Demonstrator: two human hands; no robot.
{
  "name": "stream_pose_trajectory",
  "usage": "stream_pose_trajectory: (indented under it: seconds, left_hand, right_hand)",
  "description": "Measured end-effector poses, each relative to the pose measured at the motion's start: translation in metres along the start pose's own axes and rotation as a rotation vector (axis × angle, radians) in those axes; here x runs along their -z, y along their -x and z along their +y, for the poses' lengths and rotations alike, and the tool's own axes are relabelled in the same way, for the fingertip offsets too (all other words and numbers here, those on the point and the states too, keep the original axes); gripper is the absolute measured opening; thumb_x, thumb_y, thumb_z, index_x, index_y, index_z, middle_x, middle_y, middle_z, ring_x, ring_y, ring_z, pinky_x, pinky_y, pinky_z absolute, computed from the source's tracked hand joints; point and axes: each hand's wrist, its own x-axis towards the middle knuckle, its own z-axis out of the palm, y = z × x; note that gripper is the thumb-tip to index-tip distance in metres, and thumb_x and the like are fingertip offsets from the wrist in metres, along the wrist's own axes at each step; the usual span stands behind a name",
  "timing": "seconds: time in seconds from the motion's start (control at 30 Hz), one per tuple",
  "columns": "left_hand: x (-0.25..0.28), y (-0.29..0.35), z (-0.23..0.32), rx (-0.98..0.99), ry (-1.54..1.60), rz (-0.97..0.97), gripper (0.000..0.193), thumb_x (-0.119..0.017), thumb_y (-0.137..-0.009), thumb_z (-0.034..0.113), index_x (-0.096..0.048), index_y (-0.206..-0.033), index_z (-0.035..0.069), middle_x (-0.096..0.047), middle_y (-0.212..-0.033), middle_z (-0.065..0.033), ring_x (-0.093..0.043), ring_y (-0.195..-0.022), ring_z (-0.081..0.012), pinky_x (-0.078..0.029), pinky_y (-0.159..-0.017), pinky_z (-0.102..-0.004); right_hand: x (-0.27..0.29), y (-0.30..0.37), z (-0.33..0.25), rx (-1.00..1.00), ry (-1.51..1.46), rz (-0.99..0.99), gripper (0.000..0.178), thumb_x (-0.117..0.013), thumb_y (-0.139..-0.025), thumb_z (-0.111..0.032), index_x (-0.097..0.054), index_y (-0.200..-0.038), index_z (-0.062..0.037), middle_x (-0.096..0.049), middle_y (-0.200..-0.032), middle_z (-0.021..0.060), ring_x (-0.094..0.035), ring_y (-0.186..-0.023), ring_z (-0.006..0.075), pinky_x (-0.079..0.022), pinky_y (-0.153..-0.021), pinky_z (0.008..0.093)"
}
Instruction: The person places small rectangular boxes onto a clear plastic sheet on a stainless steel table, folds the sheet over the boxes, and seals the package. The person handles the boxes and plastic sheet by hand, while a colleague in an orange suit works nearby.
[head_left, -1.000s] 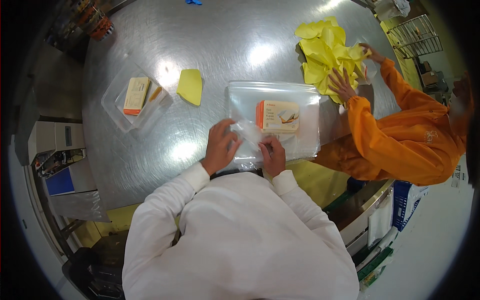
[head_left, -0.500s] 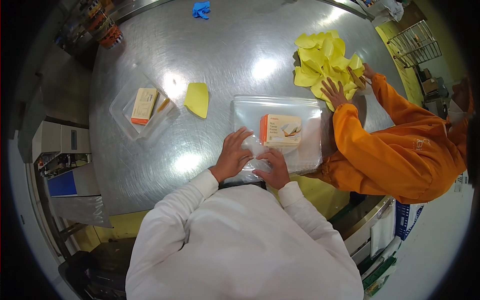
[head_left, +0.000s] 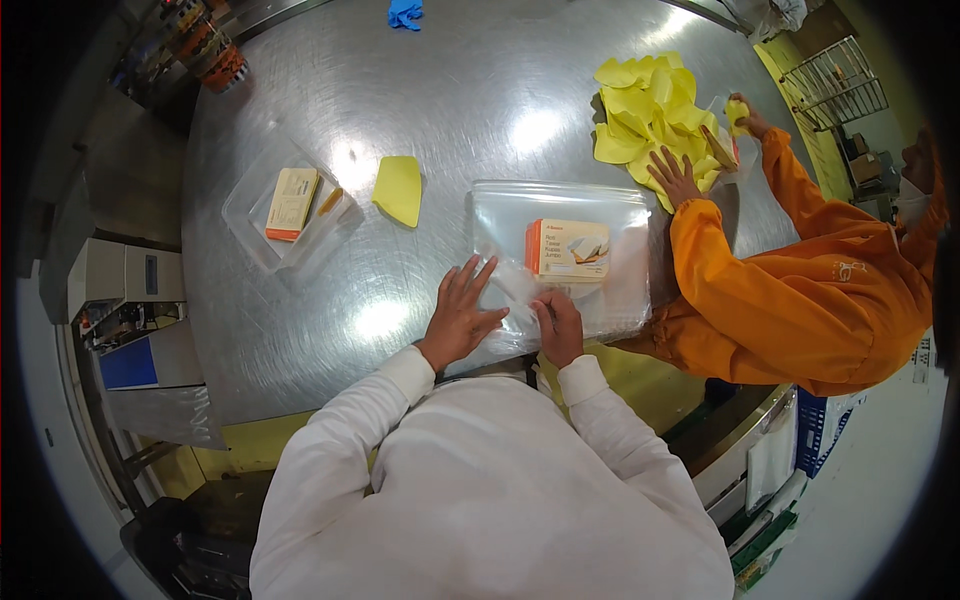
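A stack of clear plastic bags [head_left: 625, 215] lies flat on the steel table in front of me. Toward its middle rests a small stack of cream cards with orange edges [head_left: 570, 250], printed with a food picture. My right hand [head_left: 560, 325] pinches a crumpled clear plastic bag [head_left: 513, 285] at the stack's near left corner. Beside it, my left hand [head_left: 460, 312] lies with fingers spread, its fingertips at the left edge of the same plastic. How many layers the pinch holds is too unclear to tell.
A clear plastic tub [head_left: 245, 220] with more cards stands at the left. Nearby lies a single yellow sheet [head_left: 399, 190]. At the right, a co-worker in orange [head_left: 800, 290] handles a yellow heap of sheets [head_left: 650, 110]. A blue glove-like item [head_left: 405, 14] sits at the far edge.
My right fingers have closed into a pinch, and the plastic bag's corner is drawn up more between my hands. The co-worker's far hand has moved away, holding something yellow.
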Motion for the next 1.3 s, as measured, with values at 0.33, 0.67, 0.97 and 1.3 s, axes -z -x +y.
stream_pose_trajectory:
  seconds: [0.33, 0.67, 0.97, 1.3]
  left_hand:
    - [0.005, -0.029, 0.006, -0.036, 0.107, 0.006, 0.009, -0.076, -0.08, 0.012, -0.068, -0.083, 0.01, -0.04, -0.155, -0.0141, -0.025, -0.149, -0.0391, -0.021, -0.117, -0.0607]
    - [0.003, 0.005, 0.014, 0.163, 0.141, 0.102, 0.025, -0.077, -0.083, 0.016, -0.073, -0.107, 0.01, -0.042, -0.15, -0.0219, -0.035, -0.143, -0.0394, -0.029, -0.113, -0.0512]
    - [-0.013, -0.001, 0.012, 0.036, -0.035, 0.08, 0.013, -0.078, -0.082, 0.017, -0.078, -0.095, 0.017, -0.038, -0.158, -0.0155, -0.03, -0.147, -0.0383, -0.025, -0.116, -0.0555]
    - [-0.015, -0.018, 0.036, 0.17, 0.069, 0.324, 0.012, -0.073, -0.085, 0.008, -0.063, -0.092, 0.006, -0.055, -0.134, -0.0159, -0.043, -0.137, -0.0371, -0.031, -0.111, -0.0511]
  right_hand:
    - [0.01, -0.007, -0.015, 0.179, 0.005, -0.081, 0.01, -0.068, -0.091, -0.009, -0.062, -0.094, -0.0021, -0.063, -0.091, 0.0154, -0.061, -0.089, 0.0353, -0.048, -0.082, 0.0421]
    - [-0.003, 0.003, 0.007, -0.071, -0.177, 0.053, 0.015, -0.07, -0.089, -0.005, -0.058, -0.097, -0.0026, -0.062, -0.095, 0.0155, -0.061, -0.092, 0.038, -0.048, -0.084, 0.0428]
    - [0.007, -0.006, 0.014, 0.313, 0.021, -0.07, 0.02, -0.072, -0.079, 0.001, -0.062, -0.095, -0.0061, -0.063, -0.094, 0.0138, -0.061, -0.092, 0.0361, -0.047, -0.084, 0.0412]
    - [0.019, -0.005, -0.013, 0.331, 0.077, -0.143, 0.026, -0.077, -0.078, -0.002, -0.064, -0.1, -0.0062, -0.064, -0.1, 0.0123, -0.06, -0.099, 0.0353, -0.045, -0.089, 0.0442]
